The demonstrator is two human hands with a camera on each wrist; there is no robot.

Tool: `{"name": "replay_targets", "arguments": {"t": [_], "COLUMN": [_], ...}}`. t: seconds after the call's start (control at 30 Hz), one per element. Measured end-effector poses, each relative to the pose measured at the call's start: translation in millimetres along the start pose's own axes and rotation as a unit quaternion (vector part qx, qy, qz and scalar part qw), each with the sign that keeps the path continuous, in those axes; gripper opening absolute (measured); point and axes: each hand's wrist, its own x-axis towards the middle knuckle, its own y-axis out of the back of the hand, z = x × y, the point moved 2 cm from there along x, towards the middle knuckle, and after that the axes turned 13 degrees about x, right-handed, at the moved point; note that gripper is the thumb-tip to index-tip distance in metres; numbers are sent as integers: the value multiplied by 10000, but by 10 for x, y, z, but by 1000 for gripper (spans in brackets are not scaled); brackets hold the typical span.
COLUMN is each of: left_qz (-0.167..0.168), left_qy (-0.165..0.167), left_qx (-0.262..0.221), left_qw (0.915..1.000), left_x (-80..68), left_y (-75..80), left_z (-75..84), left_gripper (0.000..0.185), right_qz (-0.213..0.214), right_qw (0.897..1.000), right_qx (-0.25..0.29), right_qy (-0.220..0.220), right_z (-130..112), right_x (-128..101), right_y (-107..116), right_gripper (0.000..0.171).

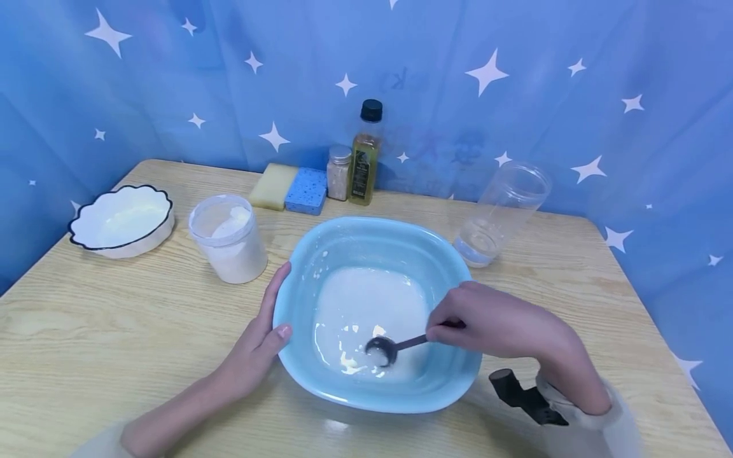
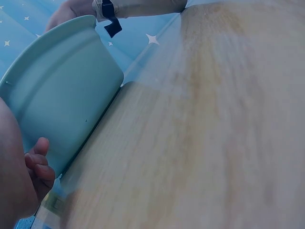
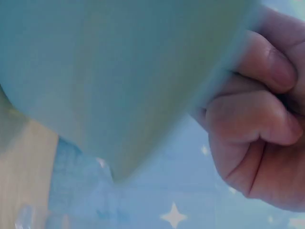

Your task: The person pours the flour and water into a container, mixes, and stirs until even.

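Note:
A light-blue basin stands on the table, with white milky liquid across its bottom. My left hand grips the basin's left side, thumb at the rim; the left wrist view shows fingertips curled against the outer wall. Over the right rim, my right hand pinches the handle of a dark, round-bowled spoon. The spoon's bowl is in the liquid near the front and holds some of it. In the right wrist view, curled fingers show beside the basin wall; the spoon is hidden there.
Left of the basin are a clear jar of white powder and a white scalloped dish. Behind stand a yellow sponge, blue sponge, small shaker jar and oil bottle. A clear container stands at back right.

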Motion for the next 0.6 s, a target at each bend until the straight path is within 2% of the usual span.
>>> {"name": "replay_targets", "arguments": {"t": [0.07,0.13,0.3,0.43,0.6], "left_qz": [-2,-7,-24,-33,52], "left_qy": [14,29,68,36,38], "left_qx": [-28,-44,-75,-130,-89], "left_qw": [10000,10000,9999,9999,9999], "left_x": [-3,-2,5,3,-4], "left_y": [-1,0,0,-3,0], "left_z": [7,15,34,32,44], "left_gripper": [68,68,67,67,68], "right_qz": [174,583,1764,2144,2178], "right_qw": [9994,9961,9725,9645,9670], "right_qx": [-17,-286,-1043,-1163,-1157], "right_qy": [-291,-595,-1104,-1011,-634], "right_z": [26,58,145,198,190], "right_x": [-55,-90,-50,92,272], "right_y": [58,117,186,143,11], "right_gripper": [31,30,30,25,20]}}
